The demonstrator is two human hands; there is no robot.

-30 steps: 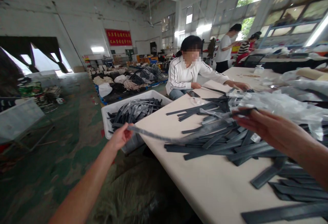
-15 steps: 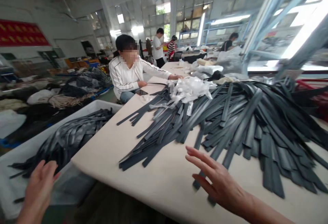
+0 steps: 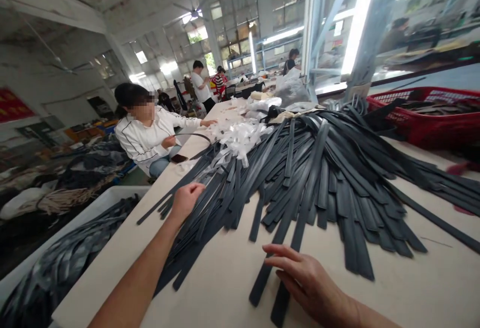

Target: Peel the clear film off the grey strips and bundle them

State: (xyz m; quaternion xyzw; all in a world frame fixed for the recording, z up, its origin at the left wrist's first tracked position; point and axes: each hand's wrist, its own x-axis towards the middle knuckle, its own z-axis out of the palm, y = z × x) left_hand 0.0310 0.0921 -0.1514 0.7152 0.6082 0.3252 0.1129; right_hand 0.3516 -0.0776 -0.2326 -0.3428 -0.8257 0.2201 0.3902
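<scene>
Many flat black strips [image 3: 296,168] lie fanned out in a large heap on the pale table [image 3: 225,263]. My left hand [image 3: 186,199] is over the left side of the heap, its fingers drawn together in a pinch. What is between them, if anything, is hidden. Just beyond it lies a tangle of thin white strips [image 3: 240,140] on top of the black ones. At the near edge of the heap, my right hand [image 3: 309,280] hovers with fingers apart and nothing in them. Two strip ends [image 3: 262,285] stick out towards me beside and beneath its fingers.
A white bin [image 3: 120,193] of black strips stands left of the table. Across the table, a person in a white top [image 3: 140,130] holds a dark strip [image 3: 200,135]; a phone [image 3: 179,158] lies close by. A red basket [image 3: 423,123] sits at the right.
My left hand has moved from above the bin, right and forward to the strips on the table, and its fingers have closed. My right hand stays open near the strip ends. The view has turned right.
</scene>
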